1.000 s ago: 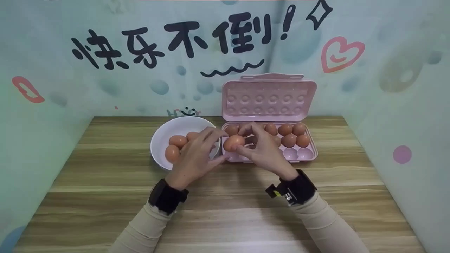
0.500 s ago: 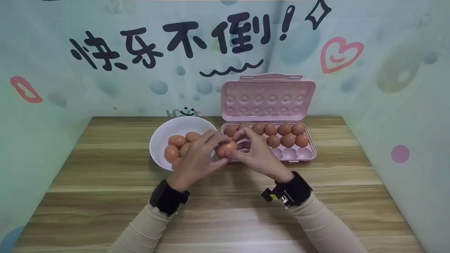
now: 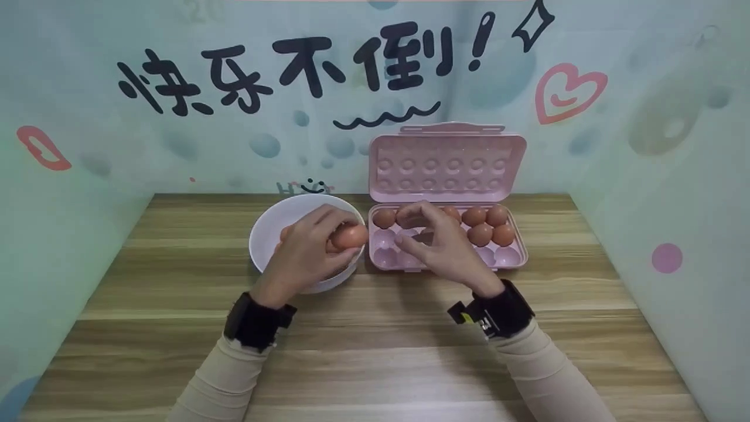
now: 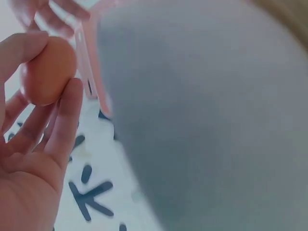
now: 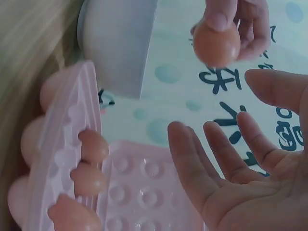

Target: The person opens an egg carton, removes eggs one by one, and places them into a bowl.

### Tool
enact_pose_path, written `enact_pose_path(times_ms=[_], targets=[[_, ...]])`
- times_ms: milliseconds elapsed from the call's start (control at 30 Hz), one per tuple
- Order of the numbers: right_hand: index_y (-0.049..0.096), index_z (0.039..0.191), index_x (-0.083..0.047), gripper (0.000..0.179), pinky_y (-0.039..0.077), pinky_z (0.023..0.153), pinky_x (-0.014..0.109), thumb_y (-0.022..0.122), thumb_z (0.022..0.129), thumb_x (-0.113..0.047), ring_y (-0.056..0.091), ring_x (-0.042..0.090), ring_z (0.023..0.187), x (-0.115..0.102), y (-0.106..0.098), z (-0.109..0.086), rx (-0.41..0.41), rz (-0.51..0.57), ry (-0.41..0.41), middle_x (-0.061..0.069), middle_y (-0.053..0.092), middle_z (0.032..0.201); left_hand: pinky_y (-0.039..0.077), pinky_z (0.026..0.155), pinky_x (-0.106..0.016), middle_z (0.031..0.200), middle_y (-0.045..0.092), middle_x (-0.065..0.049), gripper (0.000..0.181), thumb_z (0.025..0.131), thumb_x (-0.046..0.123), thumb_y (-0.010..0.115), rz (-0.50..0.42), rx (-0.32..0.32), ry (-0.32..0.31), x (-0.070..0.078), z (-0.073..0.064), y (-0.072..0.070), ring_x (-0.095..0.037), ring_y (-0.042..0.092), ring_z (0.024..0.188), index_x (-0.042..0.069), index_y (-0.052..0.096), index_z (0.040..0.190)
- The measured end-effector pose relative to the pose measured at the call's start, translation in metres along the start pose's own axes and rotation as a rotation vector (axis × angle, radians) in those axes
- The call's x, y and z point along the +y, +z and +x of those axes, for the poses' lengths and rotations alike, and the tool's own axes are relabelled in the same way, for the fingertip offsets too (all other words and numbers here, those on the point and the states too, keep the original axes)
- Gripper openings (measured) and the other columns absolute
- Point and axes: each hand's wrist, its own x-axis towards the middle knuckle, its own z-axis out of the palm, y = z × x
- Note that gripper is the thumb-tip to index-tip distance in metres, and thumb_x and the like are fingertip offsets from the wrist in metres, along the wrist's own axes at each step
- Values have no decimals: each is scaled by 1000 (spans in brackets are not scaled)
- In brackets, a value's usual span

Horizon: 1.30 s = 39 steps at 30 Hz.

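My left hand (image 3: 302, 252) pinches a brown egg (image 3: 350, 236) between thumb and fingers, above the right rim of a white bowl (image 3: 263, 234). In the left wrist view the egg (image 4: 50, 72) sits clear of everything but the fingers. Most of the eggs in the bowl are hidden behind that hand. Over the pink egg carton (image 3: 385, 257) is my right hand (image 3: 450, 251), its fingers spread and nothing between them, as the right wrist view also shows. Brown eggs (image 3: 480, 235) fill part of the carton; cups at its left and front stand bare.
The carton's raised lid (image 3: 448, 167) leans back near the printed wall cloth (image 3: 234, 146). Bowl and carton stand side by side at the back of a wood-grain table (image 3: 375, 351). Cloth side walls (image 3: 668, 193) border the table.
The egg passed from my right hand to my left hand. The left hand has moved left over the bowl with it, while the right hand has drawn back right over the carton.
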Motion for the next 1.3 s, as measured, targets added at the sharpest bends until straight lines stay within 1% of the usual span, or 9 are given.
enact_pose_path(times_ms=[133, 267, 333, 433, 567, 700, 933, 1167, 1300], targets=[[66, 125, -5, 31, 58, 100, 45, 77, 96, -8, 67, 25, 119, 4, -10, 2, 30, -93, -13, 6, 68, 124, 59, 86, -38, 115, 69, -8, 37, 86, 17, 87, 30, -45, -34, -12, -1, -14, -23, 66, 101, 8, 69, 116], [64, 128, -9, 36, 56, 104, 49, 77, 95, -8, 65, 28, 119, 6, -18, 2, 39, -157, 4, 6, 64, 126, 58, 88, -40, 117, 69, -10, 38, 85, 15, 89, 25, -103, -132, -24, -6, -30, -26, 66, 104, 7, 69, 116], [63, 129, -10, 38, 57, 101, 48, 78, 95, -9, 65, 28, 115, 6, -21, 2, 44, -183, 15, 9, 63, 125, 58, 89, -43, 120, 68, -11, 40, 84, 15, 90, 7, -135, -199, -29, -9, -37, -27, 65, 107, 8, 69, 118], [63, 129, -12, 38, 57, 95, 42, 79, 94, -12, 63, 25, 110, 7, -25, 2, 49, -238, 17, 9, 62, 120, 58, 88, -46, 120, 68, -11, 40, 85, 15, 90, -3, -194, -269, -36, -15, -46, -29, 66, 105, 9, 68, 118], [65, 127, -12, 37, 52, 90, 40, 80, 94, -12, 58, 22, 106, 8, -27, 3, 56, -296, -4, 6, 61, 115, 56, 86, -45, 115, 68, -11, 37, 87, 12, 87, -1, -267, -322, -46, -23, -55, -30, 65, 99, 8, 67, 118], [66, 127, -12, 37, 49, 89, 39, 80, 93, -12, 56, 22, 104, 9, -27, 3, 47, -306, -7, 6, 60, 112, 56, 88, -46, 114, 70, -13, 36, 87, 10, 85, -2, -310, -381, -53, -30, -60, -30, 64, 101, 7, 67, 118], [68, 126, -15, 36, 47, 90, 38, 80, 92, -12, 56, 21, 105, 10, -27, 1, 48, -318, -12, 4, 60, 109, 54, 94, -51, 114, 67, -17, 33, 88, 9, 82, 3, -355, -422, -63, -36, -62, -34, 62, 106, 4, 69, 117], [67, 126, -14, 34, 50, 92, 49, 79, 94, -14, 55, 21, 105, 11, -27, 2, 34, -314, -10, 4, 59, 108, 53, 92, -52, 112, 67, -16, 30, 88, 11, 78, 15, -388, -431, -66, -37, -60, -34, 60, 105, 4, 70, 116], [67, 127, -14, 36, 48, 90, 42, 79, 94, -14, 55, 21, 106, 10, -27, 2, 40, -318, -1, 4, 59, 111, 54, 91, -52, 111, 69, -15, 31, 88, 12, 77, 31, -410, -433, -66, -36, -58, -34, 61, 104, 3, 70, 116]])
